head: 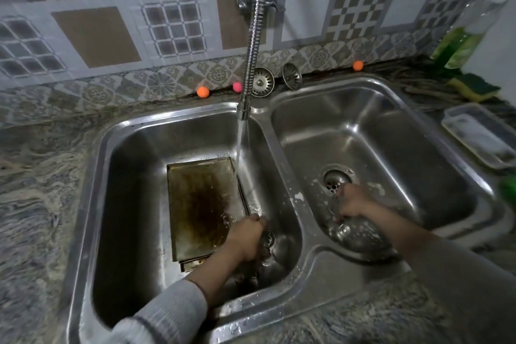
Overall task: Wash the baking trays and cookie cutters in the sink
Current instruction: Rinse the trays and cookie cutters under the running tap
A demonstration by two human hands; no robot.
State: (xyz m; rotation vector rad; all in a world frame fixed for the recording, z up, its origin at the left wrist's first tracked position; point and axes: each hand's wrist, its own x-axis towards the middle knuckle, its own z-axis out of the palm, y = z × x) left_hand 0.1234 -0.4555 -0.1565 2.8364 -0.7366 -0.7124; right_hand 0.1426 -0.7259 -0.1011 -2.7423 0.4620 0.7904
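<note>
Left hand [245, 234] grips a fluted cookie cutter [268, 240] beside the stained baking tray [201, 204] in the sink [304, 220]. Right hand [353, 201] reaches into the other basin; its finger state cannot be told.

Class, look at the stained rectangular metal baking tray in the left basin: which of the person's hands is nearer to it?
Left. The left hand is at the stained rectangular metal baking tray's near right corner; the right hand is in the other basin, by the drain.
</note>
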